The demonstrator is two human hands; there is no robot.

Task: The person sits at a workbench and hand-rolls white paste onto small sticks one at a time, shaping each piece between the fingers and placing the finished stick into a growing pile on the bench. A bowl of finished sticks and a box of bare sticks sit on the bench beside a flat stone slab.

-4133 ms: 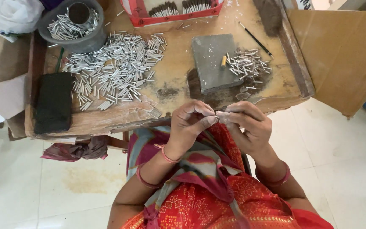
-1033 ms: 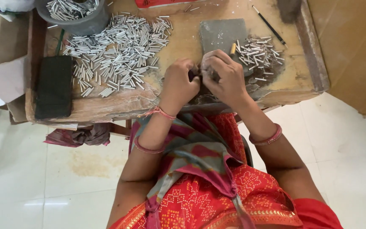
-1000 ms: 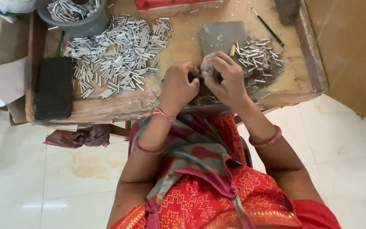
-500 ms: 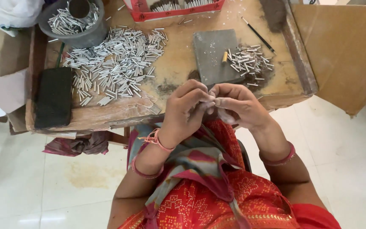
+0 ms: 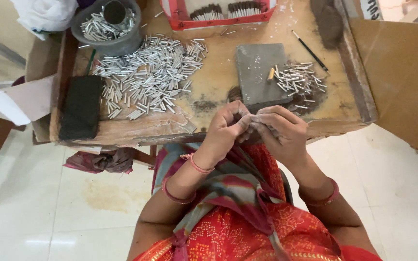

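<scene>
Head view: beyond both hands lies the wooden work tray (image 5: 218, 82), with a grey slab (image 5: 260, 75) just ahead of them. Up left spreads a heap of silver tubes (image 5: 151, 77). The left hand (image 5: 226, 128) and right hand (image 5: 281, 130) meet fingertip to fingertip, pinching one small tube (image 5: 253, 118) over the tray's near edge. Seemingly a rolling or filling step; the next move calls for steady, fine finger pressure.

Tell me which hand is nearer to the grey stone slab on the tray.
Right. The right hand sits just below the grey stone slab, near its front edge. The left hand is beside it, further toward the slab's lower left corner; the margin is small.
</scene>
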